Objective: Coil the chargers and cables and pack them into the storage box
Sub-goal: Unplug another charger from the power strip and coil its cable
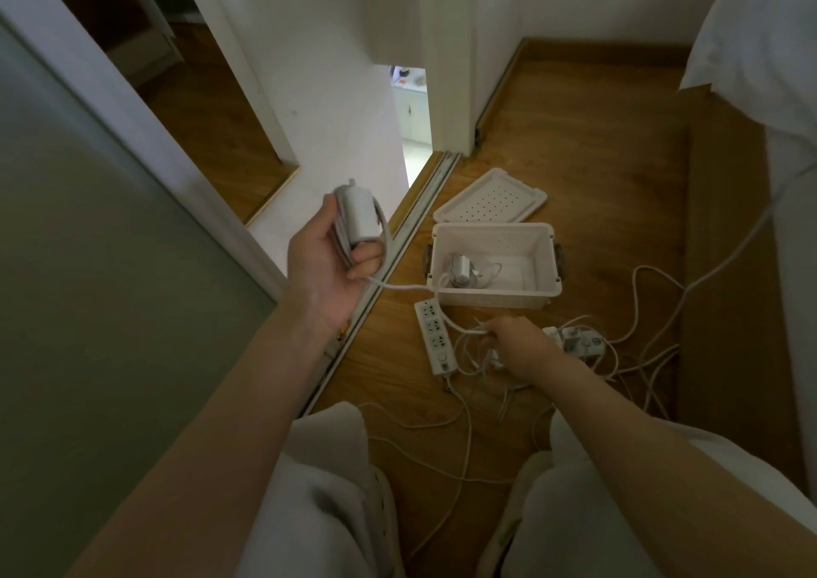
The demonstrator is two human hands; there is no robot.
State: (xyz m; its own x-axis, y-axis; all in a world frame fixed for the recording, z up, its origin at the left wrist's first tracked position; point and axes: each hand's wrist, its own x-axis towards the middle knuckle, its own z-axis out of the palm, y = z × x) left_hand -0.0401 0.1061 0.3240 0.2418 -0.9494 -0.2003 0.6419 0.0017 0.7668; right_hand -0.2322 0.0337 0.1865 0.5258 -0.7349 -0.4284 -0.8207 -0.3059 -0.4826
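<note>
Left of the open white perforated plastic storage box (495,263), left hand (329,263) fingers clamp a half-wound white charger brick (358,215); its cable (411,288) trails down-right to the right hand (519,345), fingers pinching it, nearer the box.

White charger (359,217) — cable (411,288) half-coiled
</note>
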